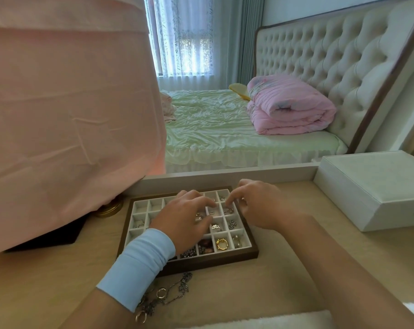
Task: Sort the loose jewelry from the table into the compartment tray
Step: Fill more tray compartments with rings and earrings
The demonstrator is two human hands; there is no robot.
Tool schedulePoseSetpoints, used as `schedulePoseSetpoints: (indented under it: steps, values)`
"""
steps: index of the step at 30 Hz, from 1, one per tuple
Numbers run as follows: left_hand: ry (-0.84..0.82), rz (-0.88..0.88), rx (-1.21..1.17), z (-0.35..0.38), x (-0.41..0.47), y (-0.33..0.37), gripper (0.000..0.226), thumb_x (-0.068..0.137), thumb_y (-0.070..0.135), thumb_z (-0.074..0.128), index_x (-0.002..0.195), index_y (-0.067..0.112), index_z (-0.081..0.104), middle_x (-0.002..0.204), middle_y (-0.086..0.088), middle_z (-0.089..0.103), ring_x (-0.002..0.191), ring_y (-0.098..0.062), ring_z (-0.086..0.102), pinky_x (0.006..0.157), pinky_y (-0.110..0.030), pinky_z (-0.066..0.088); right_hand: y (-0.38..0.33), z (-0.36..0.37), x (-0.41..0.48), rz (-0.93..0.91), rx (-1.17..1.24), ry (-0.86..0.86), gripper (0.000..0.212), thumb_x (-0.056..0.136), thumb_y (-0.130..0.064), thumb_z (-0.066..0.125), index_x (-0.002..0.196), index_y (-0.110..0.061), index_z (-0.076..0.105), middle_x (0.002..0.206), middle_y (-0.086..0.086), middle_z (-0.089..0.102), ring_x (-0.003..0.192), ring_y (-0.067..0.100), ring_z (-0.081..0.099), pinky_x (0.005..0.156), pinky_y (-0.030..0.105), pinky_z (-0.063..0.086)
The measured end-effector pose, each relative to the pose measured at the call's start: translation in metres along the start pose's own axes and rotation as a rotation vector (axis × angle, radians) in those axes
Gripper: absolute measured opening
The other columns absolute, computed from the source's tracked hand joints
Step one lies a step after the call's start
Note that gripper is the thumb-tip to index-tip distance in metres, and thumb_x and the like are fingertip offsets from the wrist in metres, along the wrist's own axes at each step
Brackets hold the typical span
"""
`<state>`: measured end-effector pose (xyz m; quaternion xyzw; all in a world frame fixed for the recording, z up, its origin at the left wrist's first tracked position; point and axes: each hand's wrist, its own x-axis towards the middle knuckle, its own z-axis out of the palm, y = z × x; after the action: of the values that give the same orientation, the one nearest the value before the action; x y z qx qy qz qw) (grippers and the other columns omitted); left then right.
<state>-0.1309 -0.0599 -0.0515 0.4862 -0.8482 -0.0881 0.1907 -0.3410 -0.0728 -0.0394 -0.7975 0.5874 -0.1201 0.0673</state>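
The compartment tray [255,253] sits directly beneath the fingers. The left hand [185,218] and right hand [257,205] curl over its far cells, fingertips nearly meeting; whether they pinch anything cannot be told. Loose jewelry [185,280] lies well behind the fingers, beside the left forearm

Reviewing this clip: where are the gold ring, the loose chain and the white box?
gold ring [218,243]: head view, on the left side of its band.
loose chain [185,280]: head view, on its dark upper links.
white box [377,176]: head view, on its lid top.
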Motion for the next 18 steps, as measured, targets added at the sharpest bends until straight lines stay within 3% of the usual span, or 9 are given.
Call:
schedulePoseSetpoints:
  steps: [6, 10, 14, 18]
  values:
    - [0.065, -0.043, -0.049, -0.027, -0.044, -0.008, 0.015, 0.093, 0.038, 0.058, 0.107, 0.04, 0.062, 0.103, 0.021, 0.054, 0.093, -0.001, 0.053, 0.081, -0.018, 0.046, -0.034, -0.016, -0.019, -0.071, 0.044, 0.067, 0.031, 0.102, -0.025, 0.047, 0.111, -0.041, 0.072, 0.105, -0.019, 0.058, 0.091, 0.004, 0.056, 0.077, 0.025, 0.042]
    - [0.03, -0.097, -0.074, -0.043, -0.087, -0.016, 0.007, 0.092, 0.035, 0.061, 0.096, 0.04, 0.063, 0.086, 0.02, 0.059, 0.079, -0.001, 0.056, 0.07, -0.018, 0.048, -0.083, -0.013, -0.039, -0.197, 0.07, -0.04, 0.028, 0.098, -0.029, 0.051, 0.111, -0.042, 0.072, 0.107, -0.019, 0.069, 0.088, 0.001, 0.058, 0.078, 0.025, 0.049]
    - [-0.031, -0.155, -0.036, -0.05, -0.125, -0.021, 0.006, 0.091, 0.034, 0.062, 0.094, 0.04, 0.063, 0.084, 0.021, 0.06, 0.077, -0.002, 0.056, 0.067, -0.017, 0.049, -0.122, 0.0, -0.055, -0.279, -0.055, -0.247, 0.03, 0.097, -0.028, 0.055, 0.119, -0.042, 0.07, 0.102, -0.016, 0.066, 0.087, 0.008, 0.055, 0.074, 0.024, 0.048]
    - [-0.091, -0.122, 0.036, -0.049, -0.145, -0.022, 0.013, 0.091, 0.038, 0.061, 0.103, 0.042, 0.065, 0.093, 0.02, 0.06, 0.084, -0.002, 0.054, 0.071, -0.012, 0.045, -0.14, 0.016, -0.062, -0.298, -0.131, -0.271, 0.031, 0.099, -0.03, 0.054, 0.124, -0.04, 0.069, 0.091, -0.015, 0.054, 0.083, 0.012, 0.05, 0.067, 0.024, 0.04]
